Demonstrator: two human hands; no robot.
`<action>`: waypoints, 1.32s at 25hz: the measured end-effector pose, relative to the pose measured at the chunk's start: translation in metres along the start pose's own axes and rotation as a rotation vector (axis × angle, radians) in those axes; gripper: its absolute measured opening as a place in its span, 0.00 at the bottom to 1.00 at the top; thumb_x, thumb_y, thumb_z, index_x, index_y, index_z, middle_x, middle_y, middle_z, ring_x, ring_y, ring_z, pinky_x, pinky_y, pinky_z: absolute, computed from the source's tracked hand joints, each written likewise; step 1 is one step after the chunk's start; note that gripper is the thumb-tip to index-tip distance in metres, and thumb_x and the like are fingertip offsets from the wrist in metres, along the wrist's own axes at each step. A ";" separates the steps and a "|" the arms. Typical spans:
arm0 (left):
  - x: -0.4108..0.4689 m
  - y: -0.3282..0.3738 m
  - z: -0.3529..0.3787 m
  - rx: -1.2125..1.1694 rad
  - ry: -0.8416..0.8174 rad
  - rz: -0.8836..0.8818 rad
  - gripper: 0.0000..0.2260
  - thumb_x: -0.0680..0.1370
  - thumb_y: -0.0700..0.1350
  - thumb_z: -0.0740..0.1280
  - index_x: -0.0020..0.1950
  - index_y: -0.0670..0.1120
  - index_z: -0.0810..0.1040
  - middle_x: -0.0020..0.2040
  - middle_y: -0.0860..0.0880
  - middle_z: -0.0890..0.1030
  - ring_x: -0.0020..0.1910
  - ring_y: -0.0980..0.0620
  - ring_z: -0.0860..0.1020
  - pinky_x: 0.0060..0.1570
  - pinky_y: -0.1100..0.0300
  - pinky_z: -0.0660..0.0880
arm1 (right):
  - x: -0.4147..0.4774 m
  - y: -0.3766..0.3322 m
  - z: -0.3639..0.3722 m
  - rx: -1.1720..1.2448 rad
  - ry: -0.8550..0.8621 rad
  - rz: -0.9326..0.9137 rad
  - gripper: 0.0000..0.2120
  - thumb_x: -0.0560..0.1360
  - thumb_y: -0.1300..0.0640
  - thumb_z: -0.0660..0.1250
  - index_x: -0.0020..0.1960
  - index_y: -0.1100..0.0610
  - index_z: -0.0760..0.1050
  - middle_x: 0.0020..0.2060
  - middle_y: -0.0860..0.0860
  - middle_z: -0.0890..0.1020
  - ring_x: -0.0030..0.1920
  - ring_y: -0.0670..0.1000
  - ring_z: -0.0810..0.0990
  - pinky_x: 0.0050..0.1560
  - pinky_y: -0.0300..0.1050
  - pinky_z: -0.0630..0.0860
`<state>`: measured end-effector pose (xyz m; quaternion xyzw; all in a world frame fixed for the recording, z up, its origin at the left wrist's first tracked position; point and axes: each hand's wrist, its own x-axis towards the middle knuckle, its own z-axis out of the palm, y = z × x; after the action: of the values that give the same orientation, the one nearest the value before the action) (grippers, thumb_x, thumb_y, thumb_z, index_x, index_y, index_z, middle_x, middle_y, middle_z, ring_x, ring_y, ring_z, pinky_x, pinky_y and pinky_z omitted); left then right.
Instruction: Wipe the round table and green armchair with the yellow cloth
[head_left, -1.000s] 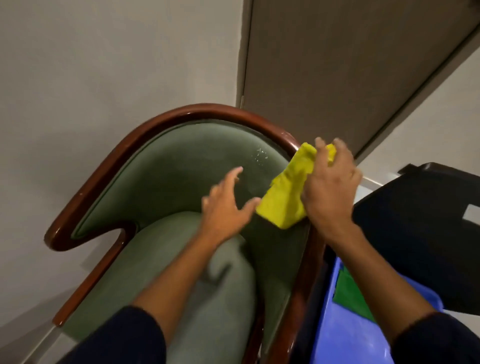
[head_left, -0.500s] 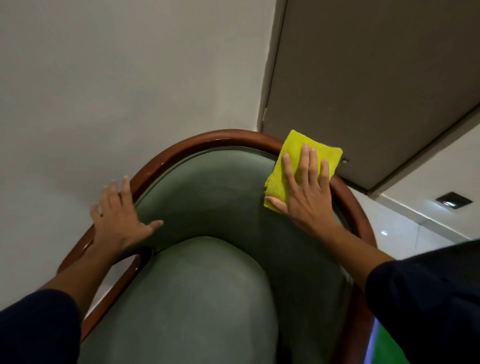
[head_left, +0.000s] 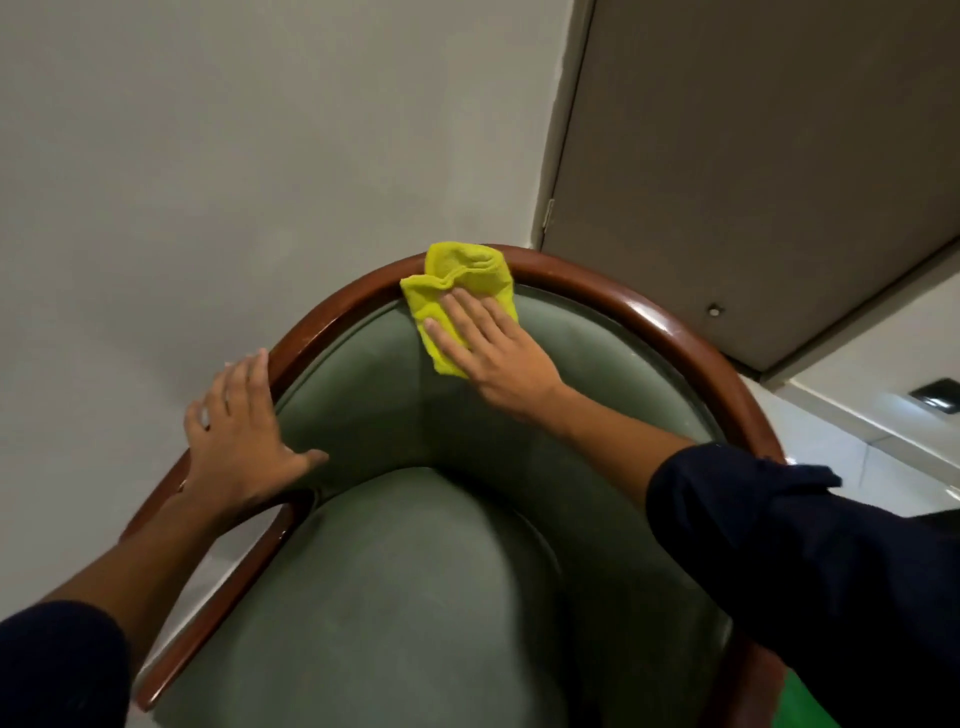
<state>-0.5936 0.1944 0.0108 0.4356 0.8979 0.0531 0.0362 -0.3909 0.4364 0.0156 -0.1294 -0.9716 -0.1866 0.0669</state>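
The yellow cloth (head_left: 457, 291) is pressed flat-palmed, fingers extended rather than closed around it, by the right hand (head_left: 493, 353) against the green armchair (head_left: 415, 597) backrest top, while the left hand (head_left: 239, 441) is spread open on the wooden rim (head_left: 649, 317).

Yellow cloth (head_left: 462, 291) — bunched atop green armchair (head_left: 405, 597).

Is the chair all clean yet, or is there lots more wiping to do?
Not finished. Nothing shows which parts are already clean. Right now the right hand presses the yellow cloth flat against the top of the green armchair back, partly over its wooden rim. The left hand rests on the rim on the other side. The round table isn't in view, so I can't tell if it's wiped.
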 end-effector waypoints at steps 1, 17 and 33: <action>0.001 0.004 -0.001 -0.008 -0.019 -0.007 0.58 0.61 0.64 0.76 0.78 0.48 0.43 0.78 0.38 0.55 0.76 0.35 0.55 0.71 0.30 0.55 | -0.020 0.013 -0.013 0.013 -0.048 0.111 0.32 0.75 0.60 0.59 0.78 0.58 0.56 0.76 0.65 0.62 0.75 0.65 0.63 0.75 0.60 0.59; -0.308 0.208 -0.124 -0.965 -0.622 0.002 0.23 0.66 0.74 0.63 0.39 0.55 0.79 0.34 0.58 0.81 0.37 0.61 0.78 0.43 0.60 0.74 | -0.282 -0.193 -0.230 2.590 0.181 1.420 0.39 0.78 0.33 0.49 0.65 0.65 0.75 0.63 0.64 0.79 0.62 0.61 0.78 0.65 0.56 0.73; -0.411 0.361 -0.009 -0.868 -0.808 -0.057 0.25 0.70 0.32 0.74 0.66 0.37 0.73 0.62 0.35 0.79 0.59 0.42 0.79 0.58 0.50 0.78 | -0.616 -0.140 -0.169 1.763 0.001 1.942 0.14 0.72 0.65 0.72 0.58 0.63 0.79 0.50 0.60 0.85 0.44 0.54 0.86 0.47 0.48 0.82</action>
<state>-0.0595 0.0932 0.0731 0.3423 0.7204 0.2446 0.5513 0.1741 0.1074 0.0133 -0.6848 -0.2777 0.6314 0.2351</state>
